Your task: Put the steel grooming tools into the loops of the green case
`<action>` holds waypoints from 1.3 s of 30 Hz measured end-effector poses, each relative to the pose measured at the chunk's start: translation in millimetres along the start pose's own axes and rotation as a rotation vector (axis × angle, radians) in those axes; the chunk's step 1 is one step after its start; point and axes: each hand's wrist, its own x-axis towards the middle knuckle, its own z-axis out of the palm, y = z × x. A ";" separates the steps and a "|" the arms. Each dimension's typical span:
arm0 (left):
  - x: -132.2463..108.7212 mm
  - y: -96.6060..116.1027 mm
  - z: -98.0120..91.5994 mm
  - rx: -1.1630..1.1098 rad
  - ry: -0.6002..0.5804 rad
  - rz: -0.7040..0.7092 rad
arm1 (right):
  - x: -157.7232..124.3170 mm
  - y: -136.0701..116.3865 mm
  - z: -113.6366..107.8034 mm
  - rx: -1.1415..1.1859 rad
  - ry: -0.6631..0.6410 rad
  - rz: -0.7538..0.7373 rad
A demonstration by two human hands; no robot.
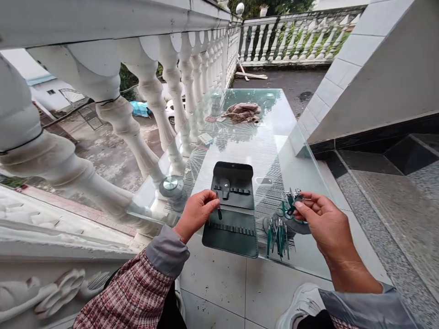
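My left hand (199, 211) is closed in a pinch on a small slim dark tool (219, 211), held upright over the case; its exact kind cannot be told. Beneath it a dark green manicure case (230, 246) lies unfolded, with elastic loops and a small snap pouch (225, 188). My right hand (322, 219) has thumb and fingers pressed together at a pile of green-handled grooming tools (290, 205), some with ring handles. What those fingers hold, if anything, is hard to make out. In front of that pile lies a bunch of slim green and silver tools (278, 235).
Everything lies on a glass table (247, 141) with round metal leg caps (173, 183). A crumpled brown cloth (242, 112) and a small card (206, 138) sit farther back. A white balustrade (151, 87) runs along the left; stone steps (387, 196) are at right.
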 end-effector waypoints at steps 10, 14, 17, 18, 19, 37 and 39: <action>-0.4 -18.0 -12.1 0.128 -0.013 0.013 | -27.3 -7.9 38.5 -0.009 -0.229 0.063; 0.7 -19.3 -11.4 0.155 -0.033 -0.012 | -33.8 -12.7 49.2 -0.021 -0.289 0.077; 2.0 -19.8 -12.3 0.179 -0.059 -0.042 | -36.3 -15.4 55.4 -0.006 -0.322 0.094; 2.4 -19.8 -12.3 0.187 -0.064 -0.052 | -37.0 -15.8 57.3 0.000 -0.333 0.099; 2.7 -19.8 -12.0 0.194 -0.069 -0.062 | -37.8 -15.9 59.1 0.008 -0.343 0.104; -4.4 -13.9 -11.4 0.369 -0.143 -0.110 | -48.8 5.7 88.3 -0.100 -0.382 0.023; -6.1 -13.9 -12.4 0.389 -0.148 -0.112 | -47.9 5.6 87.9 -0.108 -0.387 0.026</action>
